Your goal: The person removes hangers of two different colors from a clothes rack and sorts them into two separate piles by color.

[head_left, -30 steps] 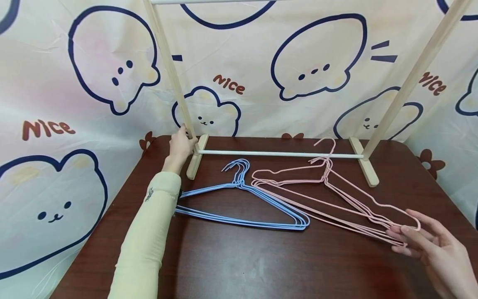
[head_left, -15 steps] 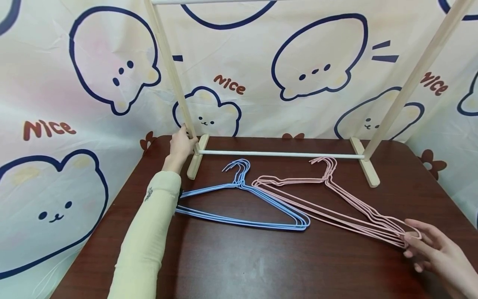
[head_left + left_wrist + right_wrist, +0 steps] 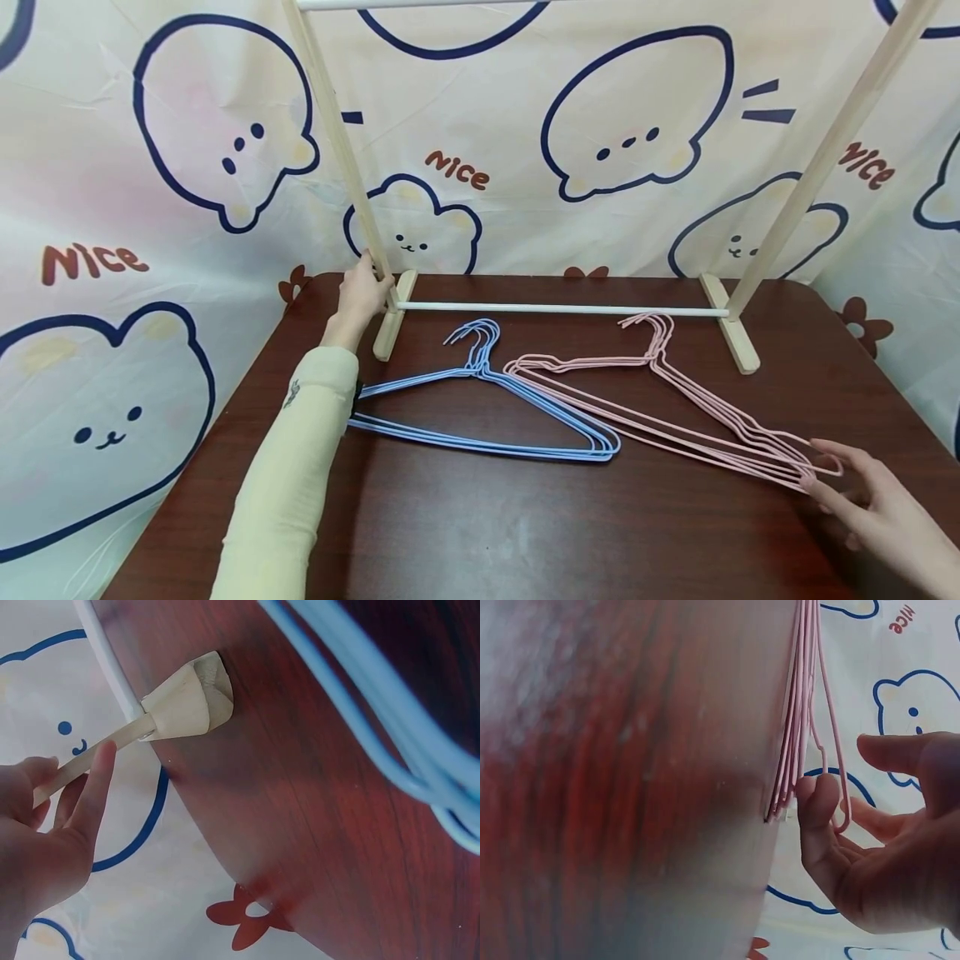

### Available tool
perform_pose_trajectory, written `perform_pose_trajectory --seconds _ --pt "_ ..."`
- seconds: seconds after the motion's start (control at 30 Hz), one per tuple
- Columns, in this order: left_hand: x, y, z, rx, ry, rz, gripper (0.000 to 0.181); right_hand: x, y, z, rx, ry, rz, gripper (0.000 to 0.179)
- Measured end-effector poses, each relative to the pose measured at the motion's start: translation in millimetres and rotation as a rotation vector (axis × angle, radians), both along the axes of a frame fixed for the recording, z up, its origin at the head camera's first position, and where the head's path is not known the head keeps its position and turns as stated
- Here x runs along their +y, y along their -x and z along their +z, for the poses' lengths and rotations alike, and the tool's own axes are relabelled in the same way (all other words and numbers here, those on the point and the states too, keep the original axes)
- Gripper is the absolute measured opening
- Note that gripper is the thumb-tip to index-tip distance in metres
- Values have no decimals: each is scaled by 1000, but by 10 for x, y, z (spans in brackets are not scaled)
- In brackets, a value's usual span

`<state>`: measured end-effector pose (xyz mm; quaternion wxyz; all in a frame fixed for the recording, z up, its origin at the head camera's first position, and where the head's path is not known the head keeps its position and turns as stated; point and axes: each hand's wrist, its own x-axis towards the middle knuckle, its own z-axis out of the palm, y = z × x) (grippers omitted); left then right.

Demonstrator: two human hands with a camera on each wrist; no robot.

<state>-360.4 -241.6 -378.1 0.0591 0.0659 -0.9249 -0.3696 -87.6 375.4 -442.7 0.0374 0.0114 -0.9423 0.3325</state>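
Note:
On the left, my left hand (image 3: 362,293) grips the lower part of a pale wooden upright (image 3: 341,158) of a garment rack. The left wrist view shows its fingers around that upright (image 3: 131,733), one stretched along it. At the right end of a stack of pink wire hangers (image 3: 654,358), my right hand (image 3: 873,496) holds the shoulder end of the top hanger between its fingers. In the right wrist view this hanger's rounded end (image 3: 833,727) stands slightly apart from the stack, with one fingertip in front and another finger behind. The pink hooks lie close to the rack's lower bar (image 3: 555,309).
Several blue wire hangers (image 3: 480,367) lie stacked left of the pink ones, their right ends near them; the left sleeve (image 3: 288,467) covers their left ends. Rack feet (image 3: 731,325) stand on the dark wooden table (image 3: 525,533). A patterned sheet (image 3: 510,100) hangs behind.
The top pink hanger has come down onto the stack, its hook now level with the others. My right hand has lowered slightly with it. The left hand keeps its grip on the upright.

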Motion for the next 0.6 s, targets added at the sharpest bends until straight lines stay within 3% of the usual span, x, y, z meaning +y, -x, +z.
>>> perform_pose_trajectory --seconds 0.23,0.5,0.6 --pt "22 -45 21 -11 -6 -19 51 -61 7 107 26 -159 -19 54" --pt "18 -69 30 -16 37 -36 49 -166 52 152 261 -170 15 41" --pt "9 -76 8 -14 49 -35 51 -237 105 219 290 -171 26 41"
